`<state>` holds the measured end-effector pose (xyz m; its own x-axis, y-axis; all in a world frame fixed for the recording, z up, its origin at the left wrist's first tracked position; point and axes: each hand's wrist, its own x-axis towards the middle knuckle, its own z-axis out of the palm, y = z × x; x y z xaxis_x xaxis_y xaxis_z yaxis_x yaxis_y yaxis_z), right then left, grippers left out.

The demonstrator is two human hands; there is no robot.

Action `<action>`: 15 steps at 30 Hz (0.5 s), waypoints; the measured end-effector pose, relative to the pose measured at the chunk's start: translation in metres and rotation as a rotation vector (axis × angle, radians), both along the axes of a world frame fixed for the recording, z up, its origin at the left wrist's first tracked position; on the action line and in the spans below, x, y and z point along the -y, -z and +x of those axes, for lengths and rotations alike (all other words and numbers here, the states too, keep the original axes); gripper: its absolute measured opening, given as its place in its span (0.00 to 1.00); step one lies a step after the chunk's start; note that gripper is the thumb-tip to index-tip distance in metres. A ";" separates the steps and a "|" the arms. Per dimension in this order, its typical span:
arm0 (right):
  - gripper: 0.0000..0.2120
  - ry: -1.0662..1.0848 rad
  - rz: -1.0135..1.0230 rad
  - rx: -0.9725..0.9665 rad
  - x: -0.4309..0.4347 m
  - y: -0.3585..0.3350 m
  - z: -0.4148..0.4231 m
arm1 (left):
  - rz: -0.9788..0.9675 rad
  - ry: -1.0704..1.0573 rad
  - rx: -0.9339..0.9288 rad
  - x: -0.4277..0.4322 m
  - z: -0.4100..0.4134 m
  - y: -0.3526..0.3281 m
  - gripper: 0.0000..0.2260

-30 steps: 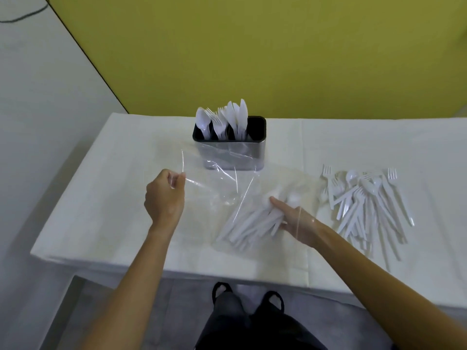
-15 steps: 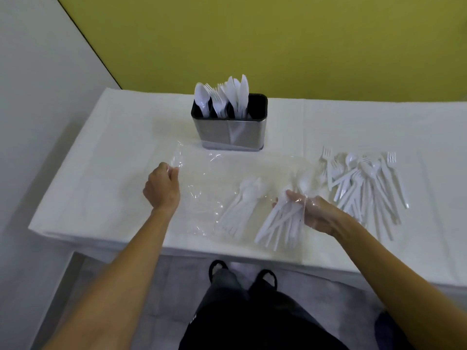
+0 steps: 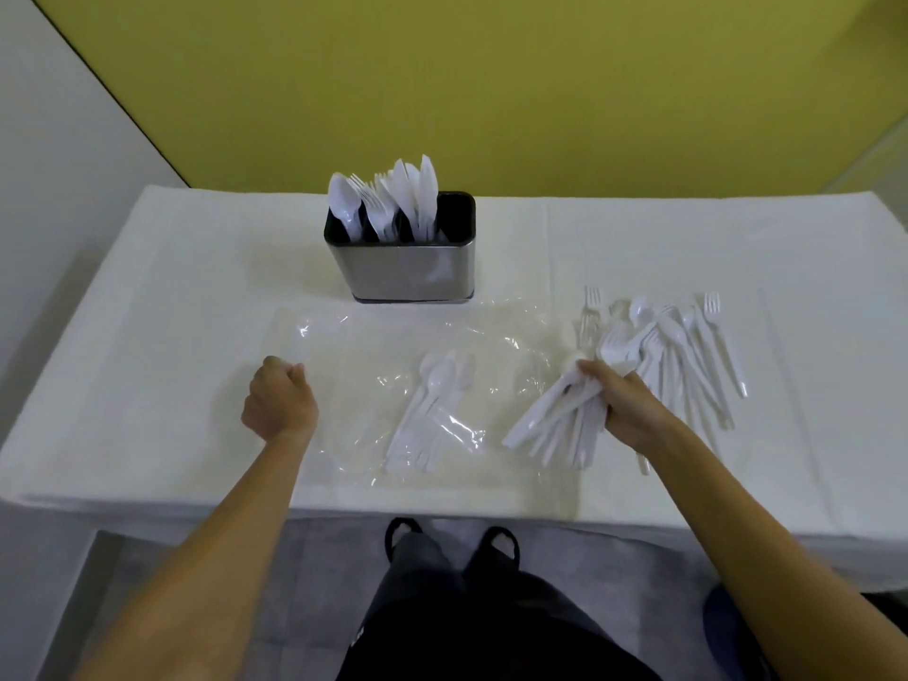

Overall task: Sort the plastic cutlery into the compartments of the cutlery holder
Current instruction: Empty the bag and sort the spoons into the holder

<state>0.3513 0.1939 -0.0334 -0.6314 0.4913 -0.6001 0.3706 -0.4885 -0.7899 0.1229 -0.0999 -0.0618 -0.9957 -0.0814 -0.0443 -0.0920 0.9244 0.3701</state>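
The right hand [image 3: 624,405] grasps a bundle of white cutlery [image 3: 550,417] that fans out toward the desk's [image 3: 147,336] near edge. A loose pile of forks and spoons [image 3: 688,346] lies just behind this hand. The left hand [image 3: 280,405] is clenched at the left edge of a clear bag [image 3: 354,385]; I cannot tell whether it pinches the film. Spoons [image 3: 432,410] lie in the bag between the hands. The cutlery holder [image 3: 408,267] stands beyond, partly filled.

White plastic cutlery [image 3: 540,420] in the right hand [image 3: 626,410] matches the white tablecloth [image 3: 147,336]. Beyond that hand, the cutlery holder [image 3: 408,272] is silver outside, black inside, against an olive-yellow wall [image 3: 491,90].
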 end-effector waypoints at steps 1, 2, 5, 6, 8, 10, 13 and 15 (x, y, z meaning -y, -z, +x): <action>0.07 0.003 0.025 0.002 -0.005 -0.003 0.002 | 0.000 0.004 -0.004 0.000 0.000 0.000 0.09; 0.07 0.008 0.053 0.010 -0.011 -0.007 0.004 | 0.002 0.005 -0.008 -0.001 0.001 0.001 0.09; 0.11 0.032 0.129 0.011 -0.031 -0.023 0.009 | 0.005 0.011 -0.006 -0.002 0.002 0.003 0.09; 0.12 0.030 0.145 0.003 -0.038 -0.029 0.010 | 0.005 0.013 -0.003 -0.004 0.002 0.003 0.09; 0.13 0.006 0.183 0.005 -0.050 -0.040 0.013 | 0.000 0.017 0.005 -0.008 0.003 0.003 0.09; 0.13 0.002 0.221 0.047 -0.063 -0.049 0.018 | -0.001 0.021 0.004 -0.011 0.004 0.004 0.09; 0.11 0.007 0.315 0.173 -0.089 -0.057 0.027 | -0.014 0.025 0.000 -0.014 0.006 0.004 0.11; 0.10 -0.015 0.433 0.301 -0.108 -0.057 0.030 | -0.011 0.023 -0.005 -0.014 0.008 0.003 0.12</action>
<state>0.3810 0.3018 0.0234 -0.4707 0.7268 -0.5002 0.6168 -0.1343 -0.7756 0.1307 -0.0859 -0.0645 -0.9975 -0.0586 -0.0385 -0.0686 0.9302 0.3606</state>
